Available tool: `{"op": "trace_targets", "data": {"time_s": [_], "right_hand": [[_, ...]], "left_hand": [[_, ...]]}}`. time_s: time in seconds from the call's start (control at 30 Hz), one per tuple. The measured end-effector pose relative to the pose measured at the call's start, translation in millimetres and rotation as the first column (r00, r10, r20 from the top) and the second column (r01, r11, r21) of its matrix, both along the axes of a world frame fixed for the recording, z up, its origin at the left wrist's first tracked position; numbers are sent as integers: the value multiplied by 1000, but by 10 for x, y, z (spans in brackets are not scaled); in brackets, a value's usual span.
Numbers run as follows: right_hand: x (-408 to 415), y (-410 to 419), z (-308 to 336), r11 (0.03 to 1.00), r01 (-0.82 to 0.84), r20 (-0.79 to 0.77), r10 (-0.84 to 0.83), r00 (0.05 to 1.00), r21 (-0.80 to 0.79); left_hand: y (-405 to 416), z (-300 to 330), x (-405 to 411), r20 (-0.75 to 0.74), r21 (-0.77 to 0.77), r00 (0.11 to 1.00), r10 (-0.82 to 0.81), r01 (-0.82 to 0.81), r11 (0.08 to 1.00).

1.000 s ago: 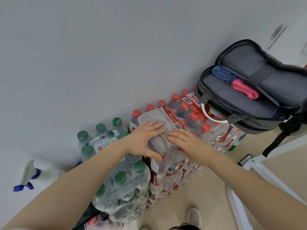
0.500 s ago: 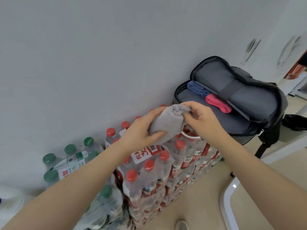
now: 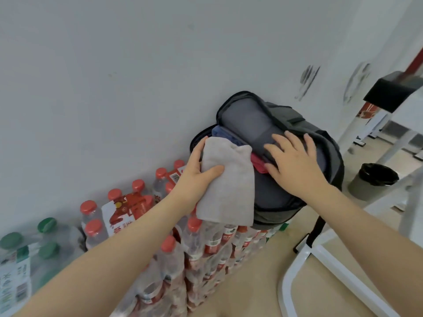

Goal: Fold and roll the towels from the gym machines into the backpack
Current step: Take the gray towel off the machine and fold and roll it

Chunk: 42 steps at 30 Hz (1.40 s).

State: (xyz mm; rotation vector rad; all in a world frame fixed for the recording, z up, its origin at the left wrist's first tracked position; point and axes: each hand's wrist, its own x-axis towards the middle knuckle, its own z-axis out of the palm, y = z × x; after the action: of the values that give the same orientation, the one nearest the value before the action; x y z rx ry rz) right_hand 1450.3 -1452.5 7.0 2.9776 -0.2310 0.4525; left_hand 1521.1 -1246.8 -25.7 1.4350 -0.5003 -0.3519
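Head view: left hand wrapped around grey towel, thumb across its front, fingers curled behind, roll poised over open backpack atop bottles, seemingly ready to drop in. Right hand spread flat, fingers straight, pressing the inner panel, probably to keep the mouth wide; grasping nothing. Blue towel and pink towel mostly hidden inside, left fingertips out of sight.
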Motion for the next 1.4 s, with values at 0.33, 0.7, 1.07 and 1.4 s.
{"op": "trace_targets", "data": {"time_s": [0.33, 0.7, 1.07, 1.4], "right_hand": [[-11, -413, -246, 989, 107, -157, -122, 980, -100], [23, -708, 129, 985, 94, 121, -76, 990, -145], [-89, -871, -148, 956, -78, 347, 177, 921, -282], [-162, -1054, -221, 958, -211, 292, 261, 920, -193]], "left_hand": [[-429, 47, 39, -123, 156, 984, -131, 150, 976], [-1208, 175, 148, -17, 436, 926, -377, 346, 831], [-1046, -37, -70, 820, 570, 178, -544, -162, 805], [-1163, -293, 64, 647, 734, 22, -762, -290, 614]]}}
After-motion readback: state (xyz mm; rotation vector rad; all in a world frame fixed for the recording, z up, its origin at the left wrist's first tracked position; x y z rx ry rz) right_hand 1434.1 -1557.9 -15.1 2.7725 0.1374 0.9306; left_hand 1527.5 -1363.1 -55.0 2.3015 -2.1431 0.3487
